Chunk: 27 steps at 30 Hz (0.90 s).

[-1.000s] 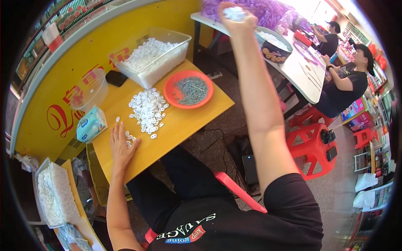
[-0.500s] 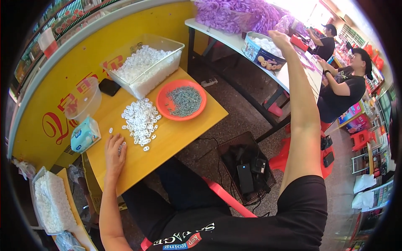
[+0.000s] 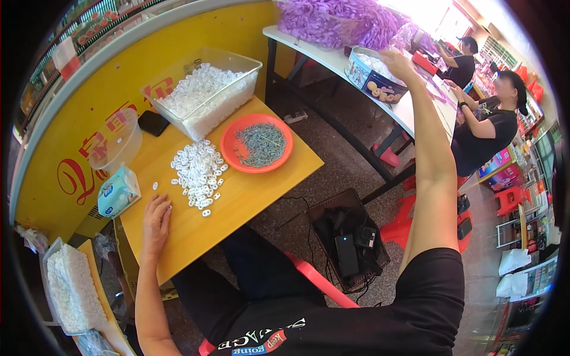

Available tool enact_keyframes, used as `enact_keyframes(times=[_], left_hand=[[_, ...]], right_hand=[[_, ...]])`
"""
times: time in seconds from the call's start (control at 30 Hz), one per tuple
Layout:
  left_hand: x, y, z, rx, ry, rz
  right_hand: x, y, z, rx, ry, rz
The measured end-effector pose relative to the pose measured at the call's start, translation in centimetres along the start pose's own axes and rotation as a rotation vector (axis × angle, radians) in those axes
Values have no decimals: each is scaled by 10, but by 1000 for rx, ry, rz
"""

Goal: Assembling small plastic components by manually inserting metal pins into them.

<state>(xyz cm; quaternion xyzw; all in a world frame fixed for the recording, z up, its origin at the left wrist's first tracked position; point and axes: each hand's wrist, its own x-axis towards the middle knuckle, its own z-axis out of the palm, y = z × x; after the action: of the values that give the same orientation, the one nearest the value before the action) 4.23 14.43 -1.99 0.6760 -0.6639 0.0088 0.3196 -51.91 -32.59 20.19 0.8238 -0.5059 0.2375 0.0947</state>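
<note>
My left hand rests on the near left of the yellow table, fingers curled around a small white plastic piece that mostly hides under them. Beside it lies a loose pile of white oval pieces with two dark holes; one single oval sits apart. My right arm stretches to the white table, where my right hand is over the rim of a round blue tin holding white pieces; its fingertips are hard to make out. An orange bowl of small grey screws stands right of the pile.
A clear tub of white parts stands at the back, near a dark phone, an empty clear container and a tissue pack. Purple material is heaped on the white table. Two people sit on the far right; a cable-filled crate is below.
My right hand has dipped slightly toward the tin's opening. My left hand has shifted a little left and toward me, with less of the white piece showing.
</note>
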Motion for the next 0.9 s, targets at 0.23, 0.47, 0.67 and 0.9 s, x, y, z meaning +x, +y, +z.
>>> enact_keyframes(times=[0.23,0.47,0.67,0.9], left_hand=[[-2,7,-14,42,35,56],[1,8,-16,85,11,143],[1,-2,-14,91,18,184],[3,-3,-15,108,-39,84]], right_hand=[[-57,-160,-12,393,423,-272],[-194,-327,39,531,-242,-1049],[-202,-357,69,711,-56,-974],[-103,-174,7,41,617,-257]])
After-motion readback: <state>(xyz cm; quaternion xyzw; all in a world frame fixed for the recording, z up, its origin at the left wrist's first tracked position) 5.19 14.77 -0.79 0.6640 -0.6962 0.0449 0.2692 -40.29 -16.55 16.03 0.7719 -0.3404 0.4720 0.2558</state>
